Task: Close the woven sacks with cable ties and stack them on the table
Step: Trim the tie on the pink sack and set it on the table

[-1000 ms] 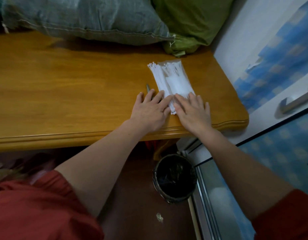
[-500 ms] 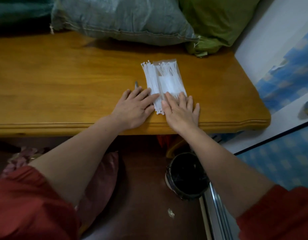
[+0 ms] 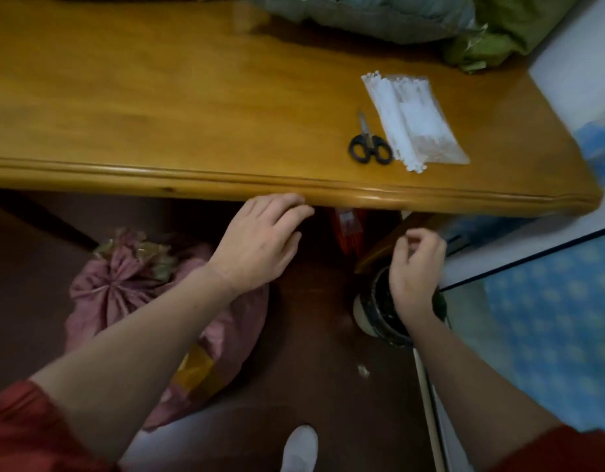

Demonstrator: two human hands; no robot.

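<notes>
Wooden and glossy, the worktop (image 3: 192, 107) fills the upper half of the view, and a grey sack (image 3: 362, 11) and a green sack (image 3: 505, 25) are seen lying at its far edge. A pack of cable ties (image 3: 413, 120) lies near the front right corner, its long axis running away from the edge, with scissors (image 3: 369, 144) just beside it on the left. Both grips are below the edge, over the floor. The left grip (image 3: 260, 243) is relaxed, fingers loosely extended, and nothing is grasped. The right grip (image 3: 413, 267) is curled above a dark bin (image 3: 372, 308), thumb and forefinger pinched together; whether a tie is pinched cannot be told. A pink sack (image 3: 124, 287) stands on the floor below and to the left of the left grip, its gathered mouth turned upward. The left grip is judged the nearer to that mouth, and the right grip would have to be carried across to it.
</notes>
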